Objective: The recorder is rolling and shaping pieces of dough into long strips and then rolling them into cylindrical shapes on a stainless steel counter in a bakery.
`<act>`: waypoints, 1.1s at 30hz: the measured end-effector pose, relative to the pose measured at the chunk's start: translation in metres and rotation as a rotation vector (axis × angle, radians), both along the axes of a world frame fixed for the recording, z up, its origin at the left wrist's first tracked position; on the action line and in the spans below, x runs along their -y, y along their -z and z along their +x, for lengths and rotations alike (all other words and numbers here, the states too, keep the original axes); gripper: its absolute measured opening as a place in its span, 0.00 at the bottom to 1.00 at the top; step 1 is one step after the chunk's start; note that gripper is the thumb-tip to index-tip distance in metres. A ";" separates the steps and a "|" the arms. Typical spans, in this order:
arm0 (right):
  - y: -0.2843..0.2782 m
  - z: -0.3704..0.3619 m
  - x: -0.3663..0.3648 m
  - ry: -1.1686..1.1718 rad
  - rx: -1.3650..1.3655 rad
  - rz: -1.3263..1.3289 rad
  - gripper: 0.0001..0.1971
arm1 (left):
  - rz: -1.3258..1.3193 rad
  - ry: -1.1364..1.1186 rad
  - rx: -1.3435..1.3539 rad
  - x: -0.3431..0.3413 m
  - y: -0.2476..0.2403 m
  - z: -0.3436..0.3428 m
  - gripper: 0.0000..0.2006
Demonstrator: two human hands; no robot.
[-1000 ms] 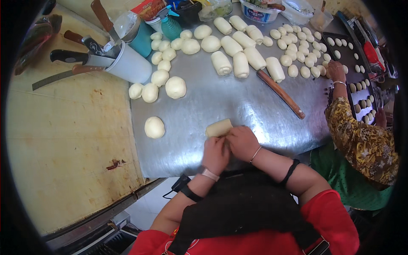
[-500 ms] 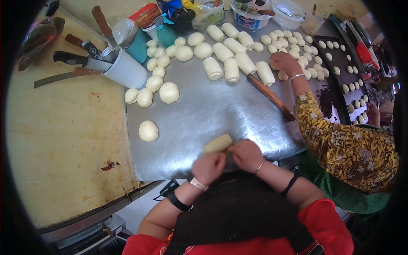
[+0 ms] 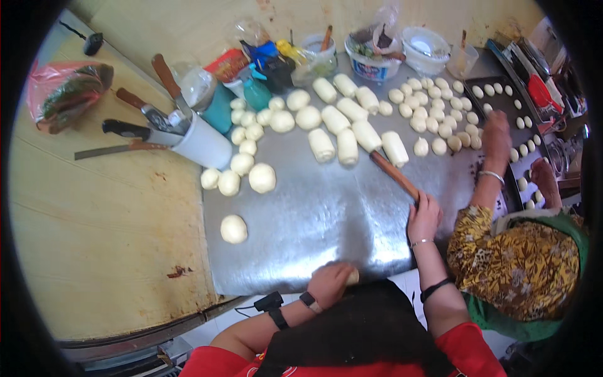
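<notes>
At the near edge of the steel table (image 3: 276, 270), our left hand (image 3: 330, 283) lies over a dough piece (image 3: 353, 277), its pale end showing just right of our fingers; whether they grip it, we cannot tell. Farther right, our right hand (image 3: 426, 220) touches the near end of the wooden rolling pin (image 3: 399, 178); we cannot tell if it has closed. We judge the step to be taking up the pin, the next move calling for a lift clear of the dough rolls (image 3: 347, 147) touching its far end.
</notes>
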State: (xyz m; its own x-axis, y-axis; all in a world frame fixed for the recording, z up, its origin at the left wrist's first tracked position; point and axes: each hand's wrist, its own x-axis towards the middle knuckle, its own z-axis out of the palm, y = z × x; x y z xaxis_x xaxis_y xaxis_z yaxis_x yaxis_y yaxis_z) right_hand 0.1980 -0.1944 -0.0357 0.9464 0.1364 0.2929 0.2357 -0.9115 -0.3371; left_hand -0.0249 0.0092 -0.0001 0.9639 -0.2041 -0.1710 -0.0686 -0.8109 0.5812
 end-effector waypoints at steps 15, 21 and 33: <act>0.008 -0.040 0.007 -0.144 -0.044 0.163 0.20 | 0.139 -1.100 0.163 -0.248 -0.038 0.213 0.43; 0.012 -0.040 0.008 -0.163 -0.041 0.164 0.20 | 0.458 -0.969 -0.144 -0.228 -0.024 0.171 0.35; 0.008 -0.038 0.010 -0.133 -0.025 0.187 0.20 | 0.423 -0.359 0.123 -0.070 -0.018 -0.024 0.28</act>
